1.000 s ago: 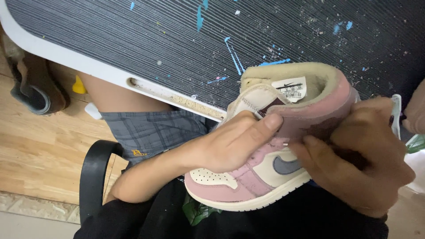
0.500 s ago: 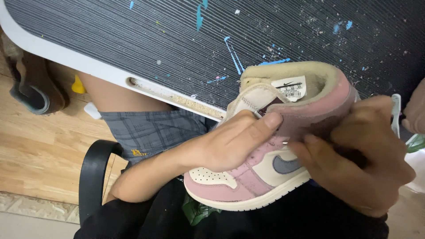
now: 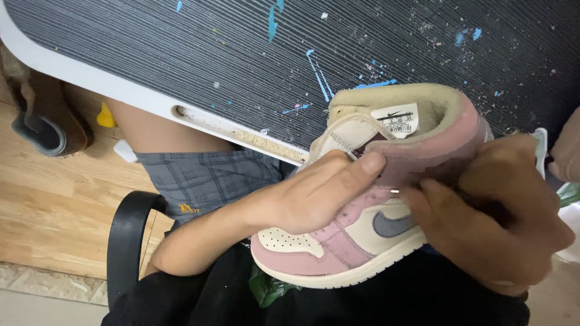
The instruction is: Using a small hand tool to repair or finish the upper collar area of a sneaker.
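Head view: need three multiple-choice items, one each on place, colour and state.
1. Where is the pink and cream high-top sneaker?
A. flat on the wooden floor
B. held above the lap, at the edge of the dark ribbed tabletop
C. on a shelf

2. What colour are the paint splatters on the tabletop?
A. red
B. yellow
C. blue

3. How do the hands hold the sneaker?
A. both grip it
B. only the left
C. neither touches it

Answers:
1 B: the sneaker sits over the dark lap, against the table's white rim.
2 C: blue streaks cross the ribbed surface.
3 A: the left hand wraps the laced front, and the right hand clasps the heel side.
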